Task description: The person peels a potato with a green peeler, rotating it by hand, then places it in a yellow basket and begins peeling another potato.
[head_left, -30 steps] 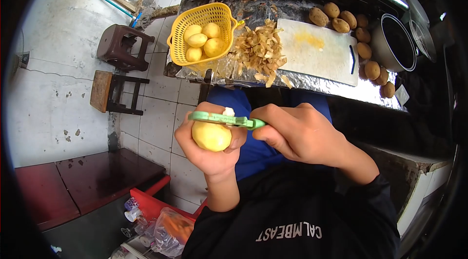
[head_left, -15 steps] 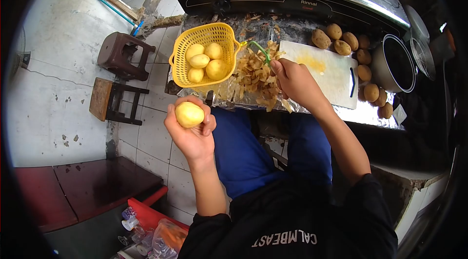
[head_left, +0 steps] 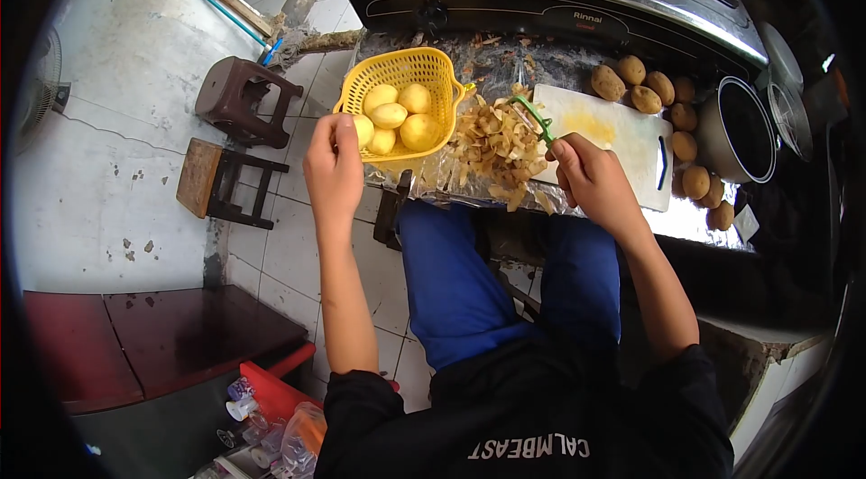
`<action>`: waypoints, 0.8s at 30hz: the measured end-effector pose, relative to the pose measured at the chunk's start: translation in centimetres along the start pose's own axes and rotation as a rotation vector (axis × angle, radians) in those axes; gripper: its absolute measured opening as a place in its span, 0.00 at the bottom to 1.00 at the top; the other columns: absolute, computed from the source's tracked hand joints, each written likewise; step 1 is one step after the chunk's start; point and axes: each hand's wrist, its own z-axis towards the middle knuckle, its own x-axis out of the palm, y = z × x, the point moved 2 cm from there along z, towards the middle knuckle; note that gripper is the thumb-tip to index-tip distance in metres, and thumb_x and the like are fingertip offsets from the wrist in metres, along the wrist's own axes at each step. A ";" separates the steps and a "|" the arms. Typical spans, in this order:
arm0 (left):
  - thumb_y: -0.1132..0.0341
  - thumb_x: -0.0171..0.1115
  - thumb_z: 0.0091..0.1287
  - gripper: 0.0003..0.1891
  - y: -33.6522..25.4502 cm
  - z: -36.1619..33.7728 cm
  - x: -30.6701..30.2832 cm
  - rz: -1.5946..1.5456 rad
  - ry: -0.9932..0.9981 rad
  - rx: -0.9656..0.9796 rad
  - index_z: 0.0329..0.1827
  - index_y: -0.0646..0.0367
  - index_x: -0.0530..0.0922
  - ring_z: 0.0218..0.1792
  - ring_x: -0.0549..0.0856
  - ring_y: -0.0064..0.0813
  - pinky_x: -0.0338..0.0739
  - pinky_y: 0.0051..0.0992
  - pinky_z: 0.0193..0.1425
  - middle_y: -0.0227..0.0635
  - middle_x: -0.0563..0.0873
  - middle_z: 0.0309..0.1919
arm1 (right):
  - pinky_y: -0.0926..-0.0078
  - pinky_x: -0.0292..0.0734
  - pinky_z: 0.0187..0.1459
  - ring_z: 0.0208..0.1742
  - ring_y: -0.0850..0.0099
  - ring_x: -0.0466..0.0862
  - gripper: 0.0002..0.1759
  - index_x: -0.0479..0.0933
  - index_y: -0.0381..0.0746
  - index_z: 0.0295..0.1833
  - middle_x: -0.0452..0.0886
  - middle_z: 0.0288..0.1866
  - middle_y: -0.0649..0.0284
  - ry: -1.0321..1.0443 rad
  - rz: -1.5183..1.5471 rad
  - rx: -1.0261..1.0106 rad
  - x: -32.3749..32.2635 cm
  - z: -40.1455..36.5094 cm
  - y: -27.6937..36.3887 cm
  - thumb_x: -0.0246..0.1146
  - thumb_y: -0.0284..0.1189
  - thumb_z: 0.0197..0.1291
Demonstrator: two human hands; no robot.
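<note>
My left hand [head_left: 334,165] is at the near-left rim of the yellow plastic basket [head_left: 435,64], its fingers on a peeled potato [head_left: 362,130] that is partly hidden by the thumb and the hand. Several other peeled potatoes [head_left: 414,98] lie inside the basket, pale yellow and smooth. In my right hand [head_left: 591,177] is a green-handled peeler [head_left: 539,120], its head pointing up and left over a heap of potato peels [head_left: 496,141]. Beneath and beside that hand lies a white cutting board [head_left: 636,141] with a yellow stain.
Several unpeeled potatoes [head_left: 660,87] line the board's far and right sides. A metal pot [head_left: 771,141] stands at the right, near a glass lid [head_left: 787,114]. A black stove [head_left: 505,5] borders the back. Stools [head_left: 239,100] are on the tiled floor at left.
My left hand has moved up and forward with the peeled potato, from in front of my body to the basket. My right hand still holds the peeler. The view has shifted slightly.
</note>
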 end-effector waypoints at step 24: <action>0.62 0.62 0.66 0.18 -8.4 -2.1 20.1 0.475 0.605 0.575 0.55 0.63 0.77 0.49 0.84 0.40 0.77 0.35 0.54 0.45 0.82 0.50 | 0.83 0.58 0.19 0.17 0.85 0.63 0.17 0.73 0.37 0.49 0.64 0.19 0.72 -0.225 0.872 0.337 -3.9 -17.0 -10.6 0.50 0.40 0.76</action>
